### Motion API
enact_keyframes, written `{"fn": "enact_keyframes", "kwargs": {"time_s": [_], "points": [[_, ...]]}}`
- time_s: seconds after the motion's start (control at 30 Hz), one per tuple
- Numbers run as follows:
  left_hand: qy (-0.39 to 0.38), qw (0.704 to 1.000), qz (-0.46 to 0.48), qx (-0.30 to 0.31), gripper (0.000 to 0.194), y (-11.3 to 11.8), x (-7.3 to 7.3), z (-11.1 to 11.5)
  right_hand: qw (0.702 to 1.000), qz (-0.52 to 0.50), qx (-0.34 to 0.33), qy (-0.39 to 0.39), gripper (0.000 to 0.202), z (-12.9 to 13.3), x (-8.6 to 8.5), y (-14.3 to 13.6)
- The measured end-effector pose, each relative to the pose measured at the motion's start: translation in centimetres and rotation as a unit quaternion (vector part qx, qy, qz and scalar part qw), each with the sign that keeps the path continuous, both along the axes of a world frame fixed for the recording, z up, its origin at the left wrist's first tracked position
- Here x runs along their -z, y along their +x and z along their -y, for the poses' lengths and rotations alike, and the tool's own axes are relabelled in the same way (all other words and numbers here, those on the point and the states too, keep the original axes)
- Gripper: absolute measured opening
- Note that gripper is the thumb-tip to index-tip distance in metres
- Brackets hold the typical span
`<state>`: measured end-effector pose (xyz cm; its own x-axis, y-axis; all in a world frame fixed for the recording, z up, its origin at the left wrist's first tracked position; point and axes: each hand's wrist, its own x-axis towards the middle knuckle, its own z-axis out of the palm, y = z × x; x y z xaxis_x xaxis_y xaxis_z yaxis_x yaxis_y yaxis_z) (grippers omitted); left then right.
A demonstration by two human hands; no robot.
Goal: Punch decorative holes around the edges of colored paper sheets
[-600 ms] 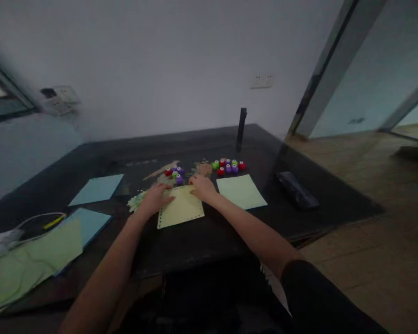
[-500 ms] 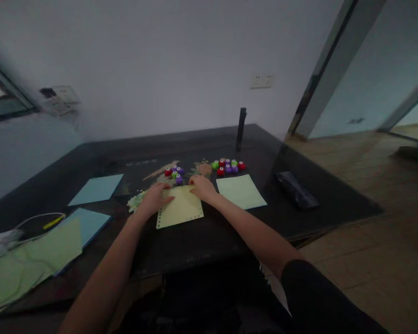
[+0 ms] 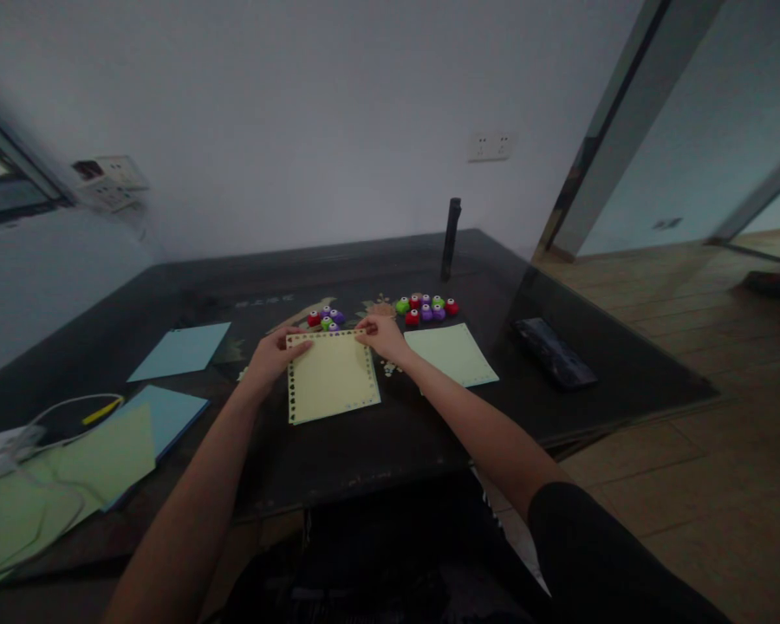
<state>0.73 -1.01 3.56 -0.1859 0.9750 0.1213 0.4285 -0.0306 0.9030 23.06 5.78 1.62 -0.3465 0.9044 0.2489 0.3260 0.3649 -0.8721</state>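
A yellow sheet of paper [image 3: 333, 377] with small holes punched along its edges is held at both far corners. My left hand [image 3: 273, 355] pinches the far left corner, thumb on top. At the far right corner, my right hand [image 3: 382, 336] grips the same edge between thumb and fingers. The sheet's far edge is raised off the table, its near edge low. Behind it lies a cluster of small red, green and purple pieces [image 3: 326, 319], partly hidden by the sheet. A second cluster [image 3: 427, 308] sits behind my right hand.
A pale green sheet [image 3: 453, 354] lies right of my right hand, with a dark pouch-like case [image 3: 554, 352] farther right. A black post [image 3: 451, 238] stands at the back. Blue sheets [image 3: 180, 351], yellow-green sheets [image 3: 71, 477] and a white cable [image 3: 52, 407] are on the left.
Both hands have lifted the far edge of the yellow sheet up from the table. It now partly covers the nearer colored pieces.
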Motion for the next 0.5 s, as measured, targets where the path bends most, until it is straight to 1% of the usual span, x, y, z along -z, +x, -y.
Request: {"fn": "enact_keyframes", "kwargs": {"time_s": [0.07,0.13,0.2,0.3,0.4,0.5], "points": [[-0.046,0.994,0.095,0.022,0.05,0.3,-0.2,0.4,0.999,-0.03,-0.004,-0.017,0.011,-0.2,-0.2,0.2],[-0.099,0.985,0.133,0.054,0.05,0.5,-0.2,0.7,0.998,-0.057,-0.009,-0.04,0.011,-0.3,-0.3,0.4],[-0.144,0.976,0.139,0.087,0.049,0.7,-0.2,1.0,0.995,-0.079,-0.01,-0.059,0.01,-0.4,-0.2,0.5],[-0.178,0.967,0.139,0.119,0.047,0.7,-0.3,1.3,0.992,-0.104,-0.012,-0.069,0.008,-0.5,0.0,0.6],[-0.191,0.963,0.142,0.129,0.045,0.6,-0.4,1.5,0.987,-0.138,-0.018,-0.083,0.006,-0.5,-0.1,0.6],[-0.187,0.963,0.149,0.127,0.044,0.6,-0.4,1.6,0.98,-0.174,-0.022,-0.091,0.006,-0.4,-0.4,0.7]]}}
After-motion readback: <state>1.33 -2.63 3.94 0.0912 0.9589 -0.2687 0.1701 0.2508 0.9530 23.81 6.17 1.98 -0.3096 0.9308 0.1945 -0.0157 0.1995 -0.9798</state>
